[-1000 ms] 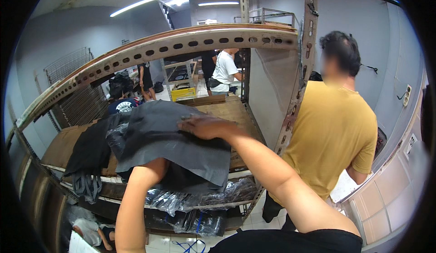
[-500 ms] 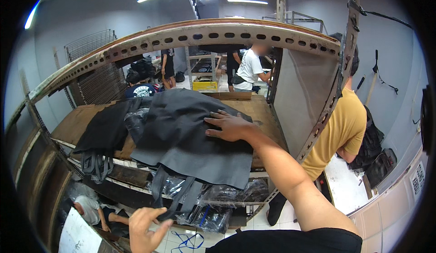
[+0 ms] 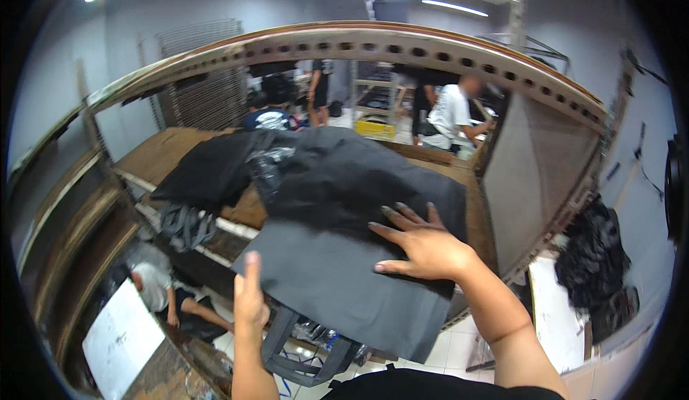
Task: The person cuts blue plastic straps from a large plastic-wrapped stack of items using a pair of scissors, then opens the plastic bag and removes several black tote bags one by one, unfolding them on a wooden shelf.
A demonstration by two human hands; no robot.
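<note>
Bag (image 3: 344, 278), dark gray, lies on shelf (image 3: 245, 209), handles (image 3: 278, 337) hanging off near edge. Right hand (image 3: 423, 248) flat on it, fingers spread. Left hand (image 3: 249, 301) at its left edge, thumb up; can't tell if gripping.

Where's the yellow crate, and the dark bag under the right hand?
Yellow crate (image 3: 375, 128): head view, on its near side.
Dark bag (image 3: 334, 256) under the right hand (image 3: 425, 248): head view, on the bag's panel.

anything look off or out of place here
Mildly odd: the dark grey bag under the right hand overhangs the shelf's front edge, its handle dangling; the black fabric to its left also has straps hanging over. Nothing looks spilled.
</note>
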